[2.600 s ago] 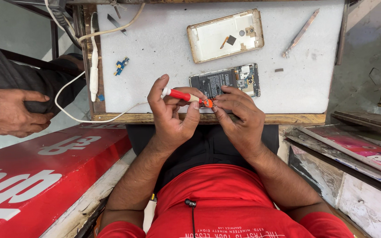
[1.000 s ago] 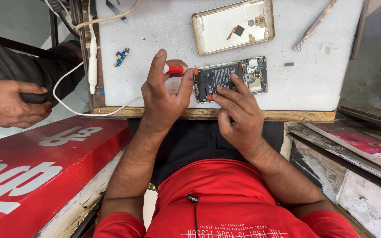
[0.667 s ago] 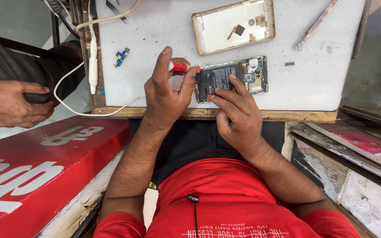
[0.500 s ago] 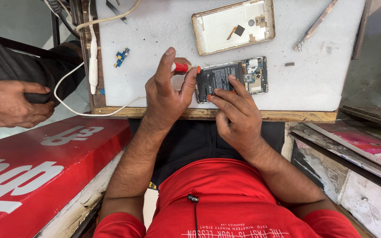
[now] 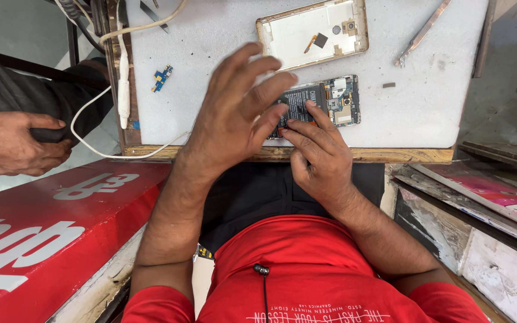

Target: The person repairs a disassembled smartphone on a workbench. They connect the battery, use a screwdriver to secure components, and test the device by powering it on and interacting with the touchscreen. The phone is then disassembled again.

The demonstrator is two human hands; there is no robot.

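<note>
The opened phone, its battery and circuit board bare, lies on the white work mat near the table's near edge. The right hand rests its fingertips on the phone's near-left part, fingers only slightly curled and gripping nothing. The left hand hovers above the mat just left of the phone, fingers spread wide and empty as far as can be seen. The risk, as I judge it, lies in that light hold: with only fingertips pressing it down, the phone could skid toward the wooden edge and drop into the lap. The raised left hand also hides part of the board, so a blind touch might nudge a loose connector. The small blue part at the far left sits loose and could be swept off by a sleeve or the white cable. The gold back cover lies farther away, apart from the phone.
</note>
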